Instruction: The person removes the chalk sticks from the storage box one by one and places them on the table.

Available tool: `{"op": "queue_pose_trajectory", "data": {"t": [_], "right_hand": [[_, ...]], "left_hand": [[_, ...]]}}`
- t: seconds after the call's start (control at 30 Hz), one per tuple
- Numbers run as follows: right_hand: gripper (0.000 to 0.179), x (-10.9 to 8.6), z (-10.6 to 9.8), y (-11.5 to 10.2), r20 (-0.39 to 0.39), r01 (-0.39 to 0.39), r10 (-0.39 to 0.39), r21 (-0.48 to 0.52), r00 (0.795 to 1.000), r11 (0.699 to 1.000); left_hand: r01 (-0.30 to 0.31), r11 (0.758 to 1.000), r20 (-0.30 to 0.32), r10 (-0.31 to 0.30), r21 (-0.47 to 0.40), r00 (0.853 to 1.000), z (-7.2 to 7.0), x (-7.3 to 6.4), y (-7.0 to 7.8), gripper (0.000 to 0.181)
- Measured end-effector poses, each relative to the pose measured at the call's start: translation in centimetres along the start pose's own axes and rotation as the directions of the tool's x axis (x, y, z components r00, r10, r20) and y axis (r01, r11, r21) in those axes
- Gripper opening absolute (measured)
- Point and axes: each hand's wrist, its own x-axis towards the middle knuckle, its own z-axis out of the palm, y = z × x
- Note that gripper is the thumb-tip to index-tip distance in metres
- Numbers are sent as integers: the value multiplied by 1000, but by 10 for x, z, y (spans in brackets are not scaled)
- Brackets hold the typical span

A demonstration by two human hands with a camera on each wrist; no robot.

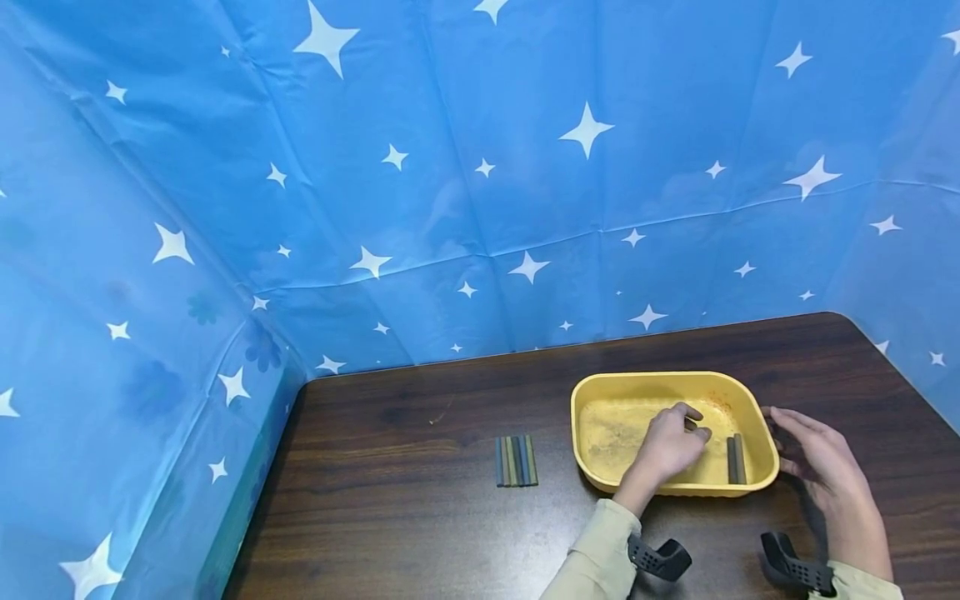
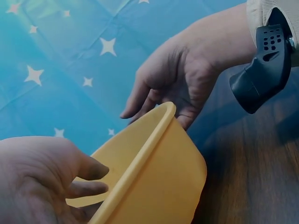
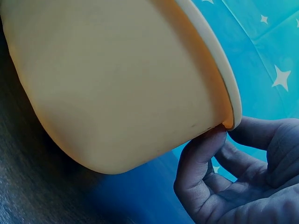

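A yellow oblong basin [image 1: 675, 492] sits on the right part of the table. Over its inside reaches my left hand [image 1: 670, 446], fingers loosely bent, with nothing visible between them. In the left wrist view, that left hand [image 2: 37, 179] has its fingertips behind the near rim. At the basin's right end, my right hand [image 1: 825, 462] holds the rim. The right wrist view shows the right hand [image 3: 243, 182] with a curled finger under the rim and the thumb against it. Two thin dark sticks [image 1: 737, 458] lie side by side in the basin's right end.
Left of the basin, several thin sticks [image 1: 517, 461] in blue-grey and olive lie in a row on the dark wooden table [image 1: 390, 517]. Blue star-printed sheeting [image 1: 450, 208] hangs behind and along the sides. Each wrist wears a black band.
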Motion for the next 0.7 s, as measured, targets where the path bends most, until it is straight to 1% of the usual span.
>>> {"op": "queue_pose_trajectory", "data": {"t": [0.07, 0.17, 0.23, 0.3, 0.4, 0.47, 0.53, 0.63, 0.7], "right_hand": [[22, 0, 0, 0, 1, -5, 5, 5, 1000, 1000], [22, 1, 0, 1, 3, -7, 7, 9, 1000, 1000], [22, 1, 0, 1, 2, -9, 8, 14, 1000, 1000], [18, 1, 1, 1, 0, -7, 7, 8, 1000, 1000], [11, 1, 1, 0, -3, -13, 13, 3, 1000, 1000], [27, 1, 2, -1, -5, -15, 14, -22, 1000, 1000], [42, 1, 3, -2, -9, -20, 20, -27, 1000, 999], [55, 0, 3, -3, -13, -19, 18, -44, 1000, 999], [53, 0, 3, -4, -10, -20, 20, -33, 1000, 999]], "left_hand": [[19, 1000, -3, -19, 18, 1000, 3, 0, 2, 17], [68, 998, -2, -68, 11, 998, 7, 1, 6, 16], [98, 995, -1, -98, -9, 995, 10, 1, 7, 15], [124, 991, 9, -124, -50, 992, 13, 1, 8, 15], [147, 985, 16, -146, -94, 989, 17, 2, 8, 14], [151, 982, 20, -150, -115, 988, 19, 3, 8, 14], [151, 982, 19, -150, -117, 989, 21, 4, 8, 14], [150, 983, 20, -149, -108, 989, 23, 6, 9, 14], [153, 982, 25, -152, -110, 988, 25, 6, 10, 15]]}}
